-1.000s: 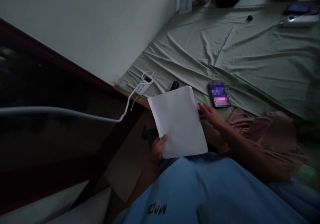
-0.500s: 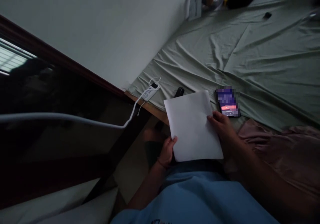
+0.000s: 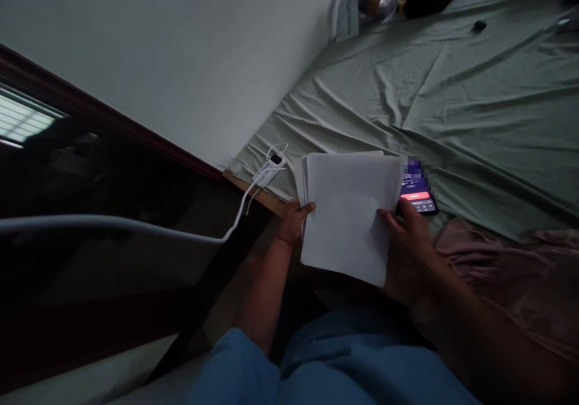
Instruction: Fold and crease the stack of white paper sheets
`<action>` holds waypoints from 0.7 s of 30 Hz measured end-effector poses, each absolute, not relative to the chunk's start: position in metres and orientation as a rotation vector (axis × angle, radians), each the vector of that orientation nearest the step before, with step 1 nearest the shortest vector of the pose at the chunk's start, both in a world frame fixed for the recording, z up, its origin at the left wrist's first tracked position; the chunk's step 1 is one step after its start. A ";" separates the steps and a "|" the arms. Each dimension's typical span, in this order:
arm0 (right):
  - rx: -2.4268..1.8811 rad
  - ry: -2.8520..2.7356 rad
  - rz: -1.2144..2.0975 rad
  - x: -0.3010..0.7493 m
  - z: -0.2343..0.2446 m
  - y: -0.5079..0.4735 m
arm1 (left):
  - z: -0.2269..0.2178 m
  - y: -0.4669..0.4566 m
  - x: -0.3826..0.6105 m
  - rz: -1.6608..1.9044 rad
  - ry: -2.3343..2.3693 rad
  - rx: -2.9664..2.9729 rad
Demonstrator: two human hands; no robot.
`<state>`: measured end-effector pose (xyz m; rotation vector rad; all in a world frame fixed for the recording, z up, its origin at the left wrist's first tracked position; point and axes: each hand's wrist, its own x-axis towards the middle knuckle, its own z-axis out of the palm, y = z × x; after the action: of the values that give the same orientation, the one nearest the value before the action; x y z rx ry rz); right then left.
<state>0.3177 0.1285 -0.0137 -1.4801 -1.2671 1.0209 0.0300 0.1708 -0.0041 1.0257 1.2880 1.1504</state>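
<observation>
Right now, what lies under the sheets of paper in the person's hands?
The sheets of paper, gripped by the left hand and right hand, overlap a lit phone, whose right part shows, on the green bedsheet. Whatever else lies beneath them is covered.

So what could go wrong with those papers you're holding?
The papers are held only at their edges by the left hand and right hand, and the top corners fan apart, so a sheet might slip to the floor. The lit phone lies right beside them near the edge of the bed; a swing of the stack could knock it off. The white cable hangs off the bed nearby and could snag an arm.
</observation>
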 end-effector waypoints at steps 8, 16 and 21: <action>-1.672 -1.377 0.836 0.327 -0.015 0.130 | -0.034 0.181 0.036 1.452 1.457 1.004; -1.740 -1.295 0.800 0.337 -0.017 0.130 | -0.038 0.184 0.025 1.402 1.393 1.065; -1.710 -1.284 0.843 0.338 -0.019 0.131 | -0.039 0.184 0.028 1.353 1.388 1.220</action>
<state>0.3378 0.1314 -0.0192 -1.7104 -1.2844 0.8432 0.0280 0.1842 -0.0385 1.2196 1.3879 1.3532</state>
